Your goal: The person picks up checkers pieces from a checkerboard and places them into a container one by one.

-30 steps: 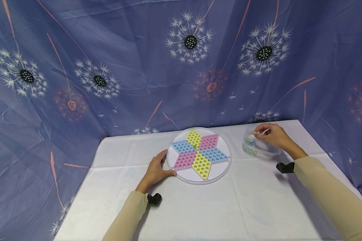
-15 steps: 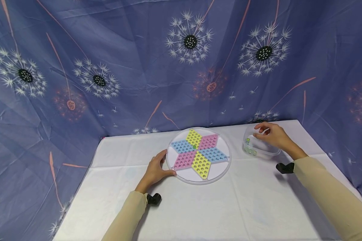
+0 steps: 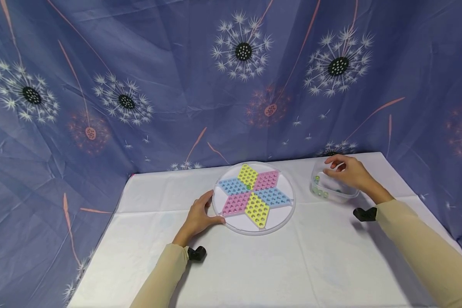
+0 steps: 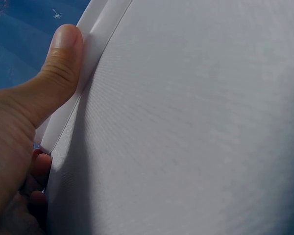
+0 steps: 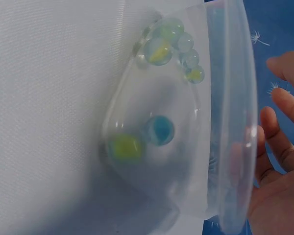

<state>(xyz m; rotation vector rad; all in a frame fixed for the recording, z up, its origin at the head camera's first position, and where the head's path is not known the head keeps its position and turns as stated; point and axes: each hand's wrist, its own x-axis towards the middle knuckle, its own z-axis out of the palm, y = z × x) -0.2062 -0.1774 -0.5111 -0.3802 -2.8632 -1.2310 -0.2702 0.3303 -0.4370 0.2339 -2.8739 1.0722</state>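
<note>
A round white Chinese checkers board [image 3: 235, 224] with a pink, yellow and blue star lies mid-table. One green marble [image 3: 248, 187] sits near the star's centre. My left hand [image 3: 197, 216] holds the board's left rim, thumb at the near side; the left wrist view shows the thumb [image 4: 63, 61] against the rim. At the right, my right hand [image 3: 348, 172] hovers over a clear plastic container [image 3: 340, 196], with thumb and fingers apart and nothing between them. Inside the container are several marbles, including a blue marble [image 5: 160, 130] and a blurred yellow-green marble [image 5: 126, 147].
A white cloth [image 3: 269, 269] covers the table. Behind it hangs a blue curtain [image 3: 169, 85] with dandelion prints. Black wrist cameras sit at the left cuff [image 3: 197, 253] and the right cuff [image 3: 365, 214].
The yellow-green marble between my right fingertips a second ago has been let go. Marbles inside the container have shifted. My left hand and the board have stayed in place.
</note>
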